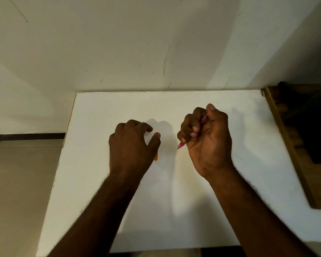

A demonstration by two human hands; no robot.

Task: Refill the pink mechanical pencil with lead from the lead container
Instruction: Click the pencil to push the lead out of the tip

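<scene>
My right hand (208, 140) is closed in a fist around the pink mechanical pencil (181, 145). Only the pencil's pink tip shows below my fingers, pointing down and to the left; a bit of its upper end peeks out near my thumb. My left hand (132, 145) rests palm down on the white table (174, 201), fingers loosely curled. It lies over the orange lead container (156, 156), which shows only as a thin orange strip beside my thumb. Whether my left fingers grip the container is hidden.
The white table stands against a scuffed white wall (137, 43). A wooden frame with dark contents (295, 145) runs along the table's right side. The floor and a dark skirting strip (26, 136) lie off the table's left edge.
</scene>
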